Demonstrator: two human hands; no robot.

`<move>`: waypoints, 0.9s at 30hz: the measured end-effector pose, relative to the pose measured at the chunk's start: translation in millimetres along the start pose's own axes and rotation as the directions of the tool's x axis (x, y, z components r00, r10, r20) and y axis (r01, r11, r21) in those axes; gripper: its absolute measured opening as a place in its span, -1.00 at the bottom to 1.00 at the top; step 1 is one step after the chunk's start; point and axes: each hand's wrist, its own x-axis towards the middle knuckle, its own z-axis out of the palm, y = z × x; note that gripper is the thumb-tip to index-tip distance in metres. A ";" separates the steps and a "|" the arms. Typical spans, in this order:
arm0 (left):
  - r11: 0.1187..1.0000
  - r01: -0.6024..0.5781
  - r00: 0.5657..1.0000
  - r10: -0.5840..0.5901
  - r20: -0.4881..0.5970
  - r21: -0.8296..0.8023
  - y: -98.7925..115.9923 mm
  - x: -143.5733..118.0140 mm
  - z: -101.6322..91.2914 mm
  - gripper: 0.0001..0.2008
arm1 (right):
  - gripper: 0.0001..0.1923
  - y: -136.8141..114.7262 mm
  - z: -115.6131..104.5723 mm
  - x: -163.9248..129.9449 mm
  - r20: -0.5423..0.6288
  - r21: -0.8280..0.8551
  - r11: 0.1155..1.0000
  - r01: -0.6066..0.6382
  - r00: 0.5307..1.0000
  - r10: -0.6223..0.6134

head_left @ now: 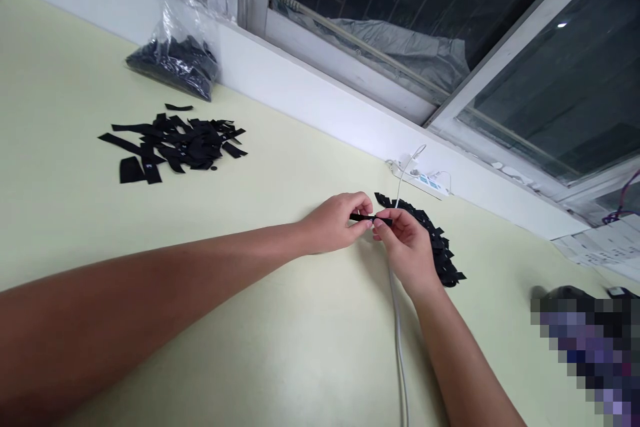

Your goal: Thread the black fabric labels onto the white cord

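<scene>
**Both hands pinch one black strip, its long axis running left to right**

Forearms fill the near edge of my view, reaching out over the pale green counter point(280, 147). At their far end my left hand point(334, 221) and right hand point(406, 245) meet, each pinching one end of a single small black strip point(371, 218) between thumb and fingertips. That strip lies level, long axis running from one hand to the other, lifted just off the counter. Neither hand is nearer; both are on it.

Just beyond and to the right of my right hand sits one heap of black pieces point(436, 247), almost touching the knuckles. A second, looser heap point(175, 143) lies well apart to the far left, with one clear bag point(176, 47) of more black pieces behind it by the window ledge. One white cable point(399, 340) runs under my right wrist to one power strip point(423, 180). I cannot count the pieces in either heap.
</scene>
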 end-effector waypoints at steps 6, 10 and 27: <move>1.000 -0.016 1.000 0.016 0.021 -0.024 -0.4 -0.5 0.4 -0.95 | -0.70 -1.5 0.0 1.3 -0.049 0.014 0.999 -0.029 0.998 0.030; 0.999 -0.044 0.998 0.045 -0.050 0.019 -2.3 0.0 1.6 -0.88 | -0.72 -3.9 -2.2 3.4 -0.100 -0.039 0.999 -0.032 0.995 0.028; 0.959 0.224 0.965 -0.243 -0.094 -0.175 13.9 4.5 6.1 -0.49 | -0.77 14.5 -82.5 29.9 -0.434 -0.653 0.622 -0.432 0.887 0.161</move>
